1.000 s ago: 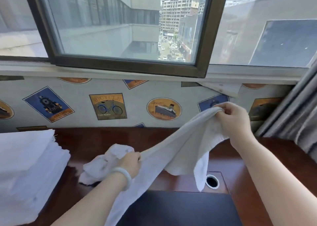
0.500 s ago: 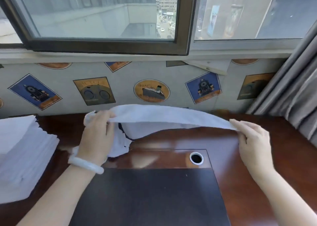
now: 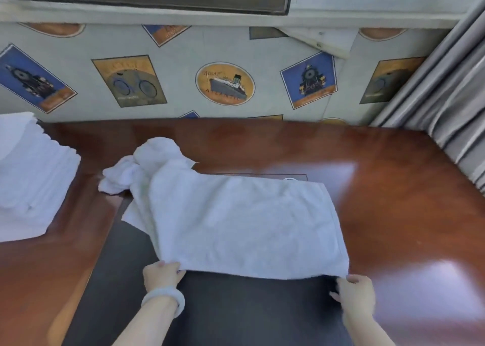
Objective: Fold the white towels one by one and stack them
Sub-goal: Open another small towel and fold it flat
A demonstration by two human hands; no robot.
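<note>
A white towel (image 3: 244, 222) lies spread flat across the dark mat (image 3: 236, 314) in the middle of the desk. My left hand (image 3: 162, 275) pinches its near left corner, and my right hand (image 3: 355, 295) pinches its near right corner. A crumpled white towel (image 3: 123, 173) sits just beyond the spread towel's far left end, partly under it. A stack of folded white towels (image 3: 29, 177) stands at the left edge of the desk.
The reddish wooden desk (image 3: 393, 201) runs back to a papered wall with picture stickers (image 3: 225, 83). Grey curtains (image 3: 451, 96) hang at the right. A round cable hole (image 3: 288, 179) peeks out behind the towel's far edge.
The towel was held up and stretched in the air between both hands; now it lies flat on the mat, and both hands have come down to its near corners.
</note>
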